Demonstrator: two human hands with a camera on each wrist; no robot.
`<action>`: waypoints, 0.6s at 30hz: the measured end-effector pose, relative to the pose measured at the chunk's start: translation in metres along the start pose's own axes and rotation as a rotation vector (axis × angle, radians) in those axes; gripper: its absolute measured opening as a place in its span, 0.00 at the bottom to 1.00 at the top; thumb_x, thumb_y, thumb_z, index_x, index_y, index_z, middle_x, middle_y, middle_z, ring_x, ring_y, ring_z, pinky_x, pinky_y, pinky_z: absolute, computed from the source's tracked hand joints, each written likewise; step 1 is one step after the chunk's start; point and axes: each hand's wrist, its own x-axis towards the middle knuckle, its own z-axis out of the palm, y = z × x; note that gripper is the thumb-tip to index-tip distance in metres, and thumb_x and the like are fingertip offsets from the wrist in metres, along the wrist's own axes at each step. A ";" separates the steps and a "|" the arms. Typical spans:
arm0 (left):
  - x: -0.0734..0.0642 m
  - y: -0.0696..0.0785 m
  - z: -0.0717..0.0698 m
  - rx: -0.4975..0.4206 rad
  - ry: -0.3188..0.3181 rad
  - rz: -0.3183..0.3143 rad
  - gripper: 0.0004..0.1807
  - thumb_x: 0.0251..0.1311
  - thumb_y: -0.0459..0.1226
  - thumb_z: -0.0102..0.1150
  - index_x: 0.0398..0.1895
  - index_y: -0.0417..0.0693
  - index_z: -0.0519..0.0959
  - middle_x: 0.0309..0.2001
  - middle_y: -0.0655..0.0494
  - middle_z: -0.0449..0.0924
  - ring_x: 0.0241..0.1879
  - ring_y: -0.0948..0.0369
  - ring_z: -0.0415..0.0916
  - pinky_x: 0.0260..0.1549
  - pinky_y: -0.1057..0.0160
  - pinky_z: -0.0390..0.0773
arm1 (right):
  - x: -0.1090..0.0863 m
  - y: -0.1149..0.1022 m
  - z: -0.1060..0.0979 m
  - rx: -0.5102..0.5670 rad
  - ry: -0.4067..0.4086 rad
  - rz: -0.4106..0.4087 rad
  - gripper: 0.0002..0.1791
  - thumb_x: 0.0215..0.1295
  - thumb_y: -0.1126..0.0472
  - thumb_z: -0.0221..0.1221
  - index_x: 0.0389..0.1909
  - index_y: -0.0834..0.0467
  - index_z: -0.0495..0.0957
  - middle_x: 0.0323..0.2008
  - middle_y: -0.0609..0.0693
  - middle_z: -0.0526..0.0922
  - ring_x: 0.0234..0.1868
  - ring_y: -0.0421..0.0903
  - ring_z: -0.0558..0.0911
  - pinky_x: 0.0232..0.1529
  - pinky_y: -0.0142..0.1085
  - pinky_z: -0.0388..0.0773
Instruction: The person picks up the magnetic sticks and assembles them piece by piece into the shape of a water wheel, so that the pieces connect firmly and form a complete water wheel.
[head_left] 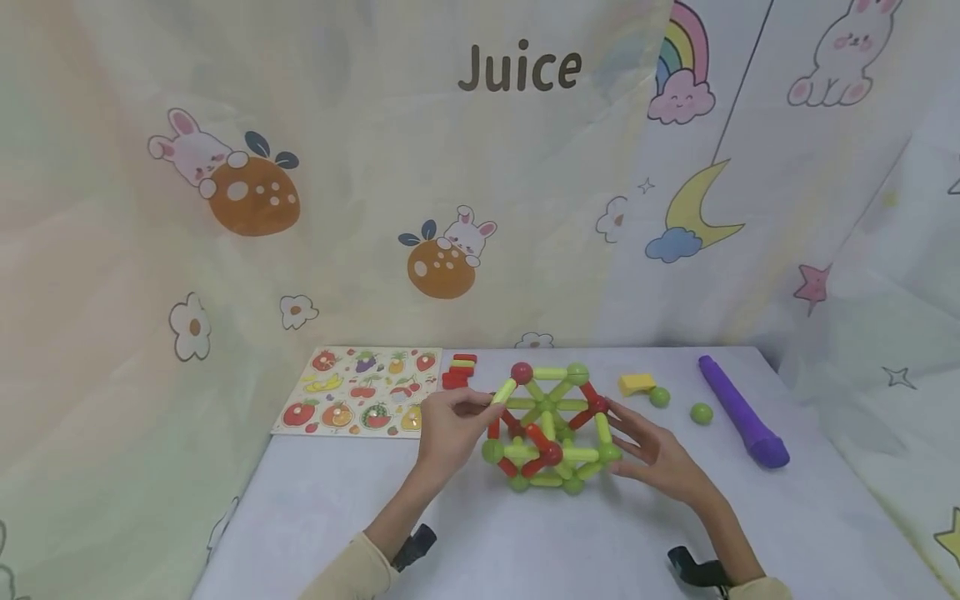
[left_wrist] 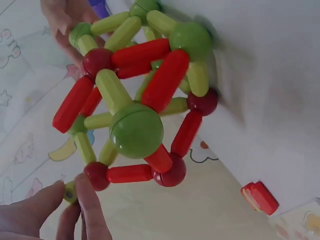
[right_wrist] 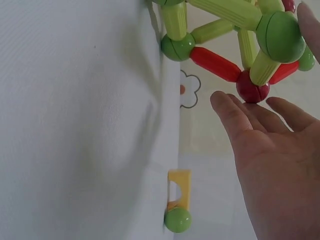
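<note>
A frame of magnetic rods and balls (head_left: pixel 551 452) stands on the table, built from red and yellow-green rods with red and green balls. My left hand (head_left: pixel 453 425) pinches a yellow-green rod (head_left: pixel 504 392) between thumb and fingers; its upper end meets the red ball (head_left: pixel 521 372) at the top left in the head view. In the left wrist view this rod (left_wrist: pixel 70 192) shows its end face. On the other side, my right hand (head_left: pixel 663 458) steadies the frame with extended fingers close to a red ball (right_wrist: pixel 252 86). Its thumb is near a green ball (right_wrist: pixel 281 37).
Behind the left hand lie a fruit picture board (head_left: pixel 300 429) and several red and yellow-green rods (head_left: pixel 455 381). To the right are a yellow block (head_left: pixel 637 383), two loose green balls (head_left: pixel 702 413) and a purple stick (head_left: pixel 742 412). A printed curtain (head_left: pixel 360 167) hangs at the back.
</note>
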 end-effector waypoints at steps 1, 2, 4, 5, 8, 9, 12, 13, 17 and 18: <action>0.000 0.001 0.003 0.002 0.005 0.004 0.08 0.62 0.38 0.80 0.41 0.45 0.92 0.38 0.56 0.92 0.39 0.59 0.90 0.41 0.66 0.88 | 0.000 0.000 0.000 0.002 -0.001 0.001 0.50 0.68 0.74 0.68 0.85 0.66 0.51 0.83 0.73 0.51 0.78 0.30 0.67 0.68 0.33 0.75; 0.000 0.001 0.006 0.004 0.009 0.012 0.08 0.62 0.38 0.80 0.40 0.45 0.92 0.37 0.56 0.92 0.39 0.60 0.90 0.41 0.66 0.88 | 0.000 0.000 0.001 0.003 -0.002 0.002 0.50 0.68 0.74 0.68 0.85 0.67 0.51 0.83 0.73 0.51 0.77 0.29 0.67 0.68 0.32 0.75; 0.001 0.001 0.011 0.007 0.015 0.024 0.07 0.62 0.38 0.80 0.39 0.44 0.92 0.36 0.56 0.91 0.38 0.60 0.90 0.40 0.66 0.88 | 0.000 0.001 0.002 0.002 -0.001 0.004 0.50 0.68 0.74 0.68 0.85 0.67 0.51 0.83 0.73 0.51 0.76 0.28 0.67 0.68 0.32 0.75; 0.001 0.001 0.013 0.011 0.016 0.030 0.07 0.62 0.37 0.80 0.38 0.44 0.92 0.35 0.56 0.91 0.38 0.60 0.90 0.39 0.66 0.88 | 0.000 0.001 0.002 0.000 -0.001 0.004 0.50 0.68 0.75 0.69 0.85 0.67 0.51 0.83 0.73 0.51 0.76 0.27 0.67 0.68 0.32 0.75; 0.001 0.001 0.016 0.004 0.007 0.034 0.07 0.62 0.37 0.79 0.37 0.44 0.91 0.34 0.55 0.90 0.37 0.60 0.90 0.38 0.67 0.88 | 0.000 0.001 0.002 -0.001 0.000 0.007 0.50 0.68 0.75 0.69 0.85 0.67 0.51 0.83 0.73 0.50 0.76 0.26 0.67 0.68 0.32 0.74; 0.001 0.001 0.017 -0.002 0.000 0.031 0.06 0.62 0.36 0.79 0.37 0.44 0.91 0.34 0.55 0.90 0.37 0.59 0.90 0.38 0.67 0.88 | 0.000 0.002 0.002 -0.003 0.002 0.007 0.50 0.67 0.75 0.69 0.85 0.67 0.51 0.83 0.73 0.50 0.76 0.26 0.68 0.68 0.32 0.74; 0.000 0.003 0.018 -0.019 -0.025 0.019 0.06 0.62 0.37 0.80 0.37 0.45 0.91 0.35 0.56 0.90 0.39 0.59 0.91 0.38 0.66 0.88 | -0.001 0.002 0.002 -0.002 0.006 0.005 0.51 0.67 0.75 0.69 0.85 0.68 0.51 0.83 0.74 0.51 0.75 0.26 0.68 0.67 0.31 0.74; 0.000 0.005 0.019 -0.023 -0.034 0.016 0.06 0.62 0.37 0.80 0.37 0.46 0.91 0.36 0.57 0.90 0.39 0.59 0.91 0.39 0.66 0.89 | -0.001 0.002 0.002 0.000 0.005 0.003 0.51 0.67 0.75 0.69 0.84 0.68 0.51 0.83 0.74 0.51 0.75 0.27 0.68 0.67 0.30 0.74; -0.001 0.008 0.021 -0.020 -0.060 0.025 0.08 0.61 0.37 0.80 0.40 0.46 0.91 0.39 0.55 0.91 0.42 0.58 0.91 0.41 0.65 0.89 | 0.000 0.002 0.001 -0.002 0.003 -0.006 0.51 0.67 0.75 0.69 0.84 0.68 0.51 0.83 0.74 0.51 0.76 0.28 0.68 0.68 0.31 0.74; -0.001 0.009 0.022 -0.021 -0.064 0.033 0.08 0.61 0.36 0.80 0.41 0.46 0.91 0.40 0.53 0.91 0.42 0.58 0.91 0.42 0.65 0.88 | 0.000 0.002 0.001 -0.003 0.003 -0.005 0.51 0.67 0.75 0.69 0.85 0.68 0.51 0.83 0.73 0.51 0.76 0.28 0.68 0.68 0.31 0.74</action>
